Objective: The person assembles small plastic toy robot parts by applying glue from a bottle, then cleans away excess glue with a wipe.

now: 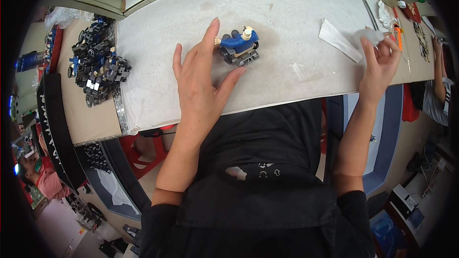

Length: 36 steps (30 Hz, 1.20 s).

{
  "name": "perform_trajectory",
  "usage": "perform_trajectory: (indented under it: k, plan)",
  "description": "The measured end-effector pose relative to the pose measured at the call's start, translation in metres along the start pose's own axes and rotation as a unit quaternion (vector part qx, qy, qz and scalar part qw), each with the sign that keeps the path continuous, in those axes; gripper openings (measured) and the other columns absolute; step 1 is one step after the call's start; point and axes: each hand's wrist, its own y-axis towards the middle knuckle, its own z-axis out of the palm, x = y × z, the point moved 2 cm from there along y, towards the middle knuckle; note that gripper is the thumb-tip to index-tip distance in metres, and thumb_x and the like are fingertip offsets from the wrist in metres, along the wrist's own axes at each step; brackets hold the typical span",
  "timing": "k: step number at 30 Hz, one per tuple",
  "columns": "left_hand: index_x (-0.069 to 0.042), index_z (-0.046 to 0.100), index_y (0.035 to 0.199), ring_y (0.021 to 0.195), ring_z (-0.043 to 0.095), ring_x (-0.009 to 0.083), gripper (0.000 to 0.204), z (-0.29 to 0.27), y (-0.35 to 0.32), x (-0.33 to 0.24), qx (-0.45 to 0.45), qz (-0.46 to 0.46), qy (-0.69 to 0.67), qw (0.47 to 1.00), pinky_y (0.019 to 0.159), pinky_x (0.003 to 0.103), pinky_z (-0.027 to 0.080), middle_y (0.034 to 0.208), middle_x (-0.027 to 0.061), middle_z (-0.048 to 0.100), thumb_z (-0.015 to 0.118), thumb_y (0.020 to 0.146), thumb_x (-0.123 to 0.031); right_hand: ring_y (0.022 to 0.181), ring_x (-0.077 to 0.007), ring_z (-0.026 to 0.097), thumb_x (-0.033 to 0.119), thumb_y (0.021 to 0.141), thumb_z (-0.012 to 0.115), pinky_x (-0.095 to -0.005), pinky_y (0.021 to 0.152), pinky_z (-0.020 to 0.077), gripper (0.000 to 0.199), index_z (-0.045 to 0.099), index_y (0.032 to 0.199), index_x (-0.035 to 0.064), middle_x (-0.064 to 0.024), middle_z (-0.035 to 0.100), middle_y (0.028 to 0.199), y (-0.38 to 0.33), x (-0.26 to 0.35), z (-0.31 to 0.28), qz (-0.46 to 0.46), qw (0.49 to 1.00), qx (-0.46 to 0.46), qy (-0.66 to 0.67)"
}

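Here at twelve o'clock on the tabletop, a blue-bodied toy figure on a dark wheeled vehicle sits between the left hand's forefinger and thumb. That hand is spread open, seemingly cupped to steady the toy; whether skin touches it, I can't tell. Towards two o'clock the right hand pinches a translucent whitish wad, lightly, perhaps because it's flimsy. A white paper strip lies just beside. Similar toys are heaped at ten o'clock, probably to keep the batch together. I can't read any brand or label on the toy; the black apron carries small pale printed shapes
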Motion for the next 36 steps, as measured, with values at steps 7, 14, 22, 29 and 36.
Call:
perform_trajectory:
  k: [7, 14, 22, 29, 36]
  plan:
    - [-0.007, 0.036, 0.136, 0.094, 0.056, 0.0197, 0.078, 0.0, 0.0, 0.001, 0.001, -0.012, -0.035, 0.999, 0.103, 0.047, 0.02, 0.097, 0.0081, 0.06, 0.075, 0.068, -0.018, 0.093, -0.0178, 0.055, 0.004, 0.074, 0.072, -0.0275, 0.081, 0.0445, 0.05, 0.042, 0.114, -0.0014, -0.014, 0.056, 0.104, 0.017, -0.006, 0.004, -0.044, 0.992, 0.017, -0.116]
    - [-0.007, 0.039, 0.134, 0.094, 0.055, 0.0199, 0.075, -0.003, 0.004, -0.003, 0.014, -0.022, -0.036, 0.999, 0.103, 0.048, 0.02, 0.098, 0.007, 0.06, 0.075, 0.069, -0.019, 0.083, -0.0167, 0.058, 0.001, 0.074, 0.068, -0.0279, 0.072, 0.046, 0.021, 0.06, 0.093, -0.0001, -0.0077, 0.062, 0.091, 0.002, 0.058, 0.044, -0.217, 0.956, 0.123, -0.153]
    - [-0.009, 0.04, 0.134, 0.095, 0.054, 0.0205, 0.074, -0.003, 0.001, -0.005, 0.001, 0.005, -0.028, 1.0, 0.103, 0.049, 0.021, 0.098, 0.0065, 0.057, 0.074, 0.068, -0.016, 0.109, -0.0288, 0.037, 0.016, 0.081, 0.059, -0.0458, 0.088, 0.0309, 0.041, 0.045, 0.118, 0.0023, -0.0123, 0.037, 0.12, 0.149, 0.021, 0.197, -0.125, 0.834, 0.438, -0.311]
    - [-0.014, 0.045, 0.131, 0.096, 0.054, 0.0192, 0.069, -0.004, 0.003, -0.001, -0.002, 0.003, -0.044, 0.999, 0.103, 0.047, 0.021, 0.102, 0.0047, 0.058, 0.072, 0.068, -0.009, 0.094, -0.0338, 0.059, 0.018, 0.079, 0.055, -0.0418, 0.081, 0.0457, 0.025, 0.065, 0.091, -0.0021, -0.0237, 0.062, 0.096, 0.125, 0.005, 0.237, -0.163, 0.868, 0.269, -0.385]
    - [-0.018, 0.047, 0.13, 0.095, 0.055, 0.0182, 0.068, 0.002, 0.005, -0.002, -0.014, 0.028, -0.022, 0.999, 0.103, 0.047, 0.022, 0.103, 0.0034, 0.059, 0.072, 0.068, -0.008, 0.091, -0.0342, 0.059, 0.017, 0.079, 0.057, -0.0411, 0.08, 0.0465, 0.026, 0.061, 0.095, -0.0022, -0.022, 0.062, 0.093, 0.129, 0.019, 0.229, -0.23, 0.902, 0.211, -0.298]
